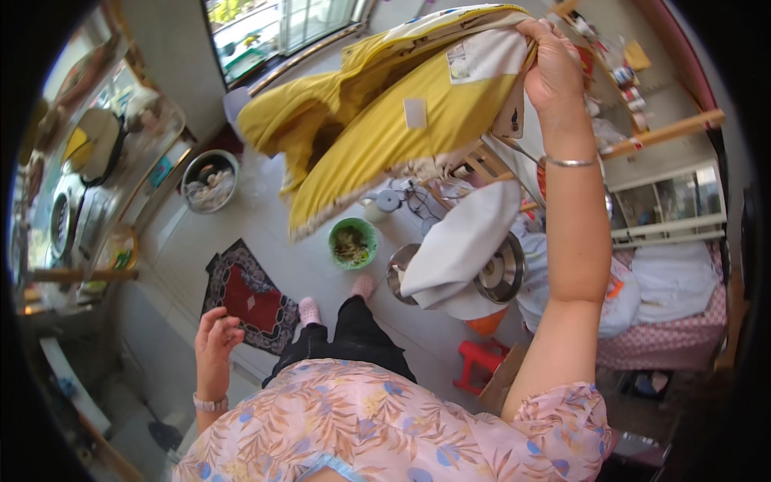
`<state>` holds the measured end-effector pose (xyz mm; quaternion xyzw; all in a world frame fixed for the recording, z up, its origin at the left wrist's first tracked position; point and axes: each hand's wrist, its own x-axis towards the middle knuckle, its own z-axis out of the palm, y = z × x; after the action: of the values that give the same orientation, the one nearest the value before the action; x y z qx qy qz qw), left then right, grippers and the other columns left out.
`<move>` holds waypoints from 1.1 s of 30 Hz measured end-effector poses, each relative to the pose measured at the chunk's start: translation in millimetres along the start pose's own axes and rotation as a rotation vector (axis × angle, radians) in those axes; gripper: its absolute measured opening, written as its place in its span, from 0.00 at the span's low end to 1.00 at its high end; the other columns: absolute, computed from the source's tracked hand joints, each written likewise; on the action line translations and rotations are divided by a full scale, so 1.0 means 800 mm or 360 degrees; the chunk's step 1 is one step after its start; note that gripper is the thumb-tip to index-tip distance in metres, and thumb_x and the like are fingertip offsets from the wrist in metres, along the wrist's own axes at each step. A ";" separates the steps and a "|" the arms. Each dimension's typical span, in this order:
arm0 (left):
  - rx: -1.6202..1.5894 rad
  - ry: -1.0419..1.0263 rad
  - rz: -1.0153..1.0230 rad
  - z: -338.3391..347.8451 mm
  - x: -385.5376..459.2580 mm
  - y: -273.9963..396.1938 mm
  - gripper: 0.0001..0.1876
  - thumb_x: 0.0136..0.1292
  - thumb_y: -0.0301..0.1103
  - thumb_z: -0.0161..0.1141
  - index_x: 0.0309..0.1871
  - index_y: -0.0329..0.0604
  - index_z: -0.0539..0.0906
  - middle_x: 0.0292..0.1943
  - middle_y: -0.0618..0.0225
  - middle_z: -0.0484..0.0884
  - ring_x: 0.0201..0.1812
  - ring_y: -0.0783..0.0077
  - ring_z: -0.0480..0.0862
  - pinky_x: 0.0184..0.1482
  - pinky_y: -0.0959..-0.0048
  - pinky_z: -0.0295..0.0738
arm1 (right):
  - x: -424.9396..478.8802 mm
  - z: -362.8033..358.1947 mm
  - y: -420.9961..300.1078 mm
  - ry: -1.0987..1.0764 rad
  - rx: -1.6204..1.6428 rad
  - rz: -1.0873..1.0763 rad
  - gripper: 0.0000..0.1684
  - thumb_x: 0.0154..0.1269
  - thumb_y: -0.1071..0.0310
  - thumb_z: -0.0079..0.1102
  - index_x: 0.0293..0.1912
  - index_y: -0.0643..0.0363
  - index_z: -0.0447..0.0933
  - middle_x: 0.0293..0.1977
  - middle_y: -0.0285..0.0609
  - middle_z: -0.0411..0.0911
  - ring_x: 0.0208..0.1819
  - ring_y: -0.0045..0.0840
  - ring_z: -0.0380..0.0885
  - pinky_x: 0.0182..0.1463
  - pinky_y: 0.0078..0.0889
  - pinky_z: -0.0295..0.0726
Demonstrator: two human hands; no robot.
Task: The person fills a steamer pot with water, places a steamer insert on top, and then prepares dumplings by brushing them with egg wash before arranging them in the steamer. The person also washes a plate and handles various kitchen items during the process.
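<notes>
My right hand [551,66] is raised at the upper right and grips the edge of a yellow padded garment [385,138] with white trim. The cloth hangs out to the left across the upper middle, its yellow side showing with small white labels on it. At the lower left my left hand [218,334] is lifted with fingers apart and slightly bent, holding nothing, beside a red and black patterned mat [259,289] on the floor. Below the garment, a white cloth [464,241] lies partly over metal bowls [503,271].
A green basin [353,243] with food scraps and a metal basin [211,181] with pale contents stand on the tiles. A red plastic stool [479,364] is at the lower right, near a table with a checked cloth [668,352]. Cluttered wooden shelving [662,135] stands at the right.
</notes>
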<state>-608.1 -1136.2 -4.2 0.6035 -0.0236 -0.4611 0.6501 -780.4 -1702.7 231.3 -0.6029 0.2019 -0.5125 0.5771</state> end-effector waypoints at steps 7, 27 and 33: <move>0.0162 -0.0240 -0.0025 0.001 0.024 -0.014 0.18 0.78 0.39 0.52 0.64 0.42 0.72 0.46 0.66 0.82 0.39 0.80 0.81 0.45 0.79 0.76 | -0.174 0.015 -0.213 0.0102 0.0086 0.0131 0.11 0.66 0.75 0.55 0.48 0.65 0.77 0.42 0.42 0.82 0.43 0.26 0.81 0.54 0.29 0.80; 0.1448 -0.1681 -0.0328 0.477 -0.055 -0.160 0.21 0.75 0.44 0.50 0.65 0.44 0.74 0.53 0.64 0.79 0.35 0.78 0.70 0.41 0.77 0.69 | -0.891 -0.232 -0.261 0.0697 -0.0199 0.0494 0.17 0.52 0.83 0.62 0.25 0.58 0.61 0.21 0.30 0.60 0.25 0.17 0.60 0.44 0.24 0.72; 0.1573 -0.2509 -0.0132 0.588 -0.161 -0.365 0.14 0.77 0.38 0.51 0.59 0.42 0.74 0.42 0.67 0.79 0.32 0.82 0.74 0.34 0.81 0.69 | -1.103 -0.269 -0.291 0.1233 -0.0468 0.0494 0.18 0.55 0.79 0.62 0.24 0.57 0.59 0.19 0.30 0.59 0.23 0.18 0.57 0.35 0.24 0.69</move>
<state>-1124.7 -1369.2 -44.4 0.3247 -0.6304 -0.6982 0.0985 -1391.0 -1012.4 60.6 -0.4045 0.5624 -0.5737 0.4369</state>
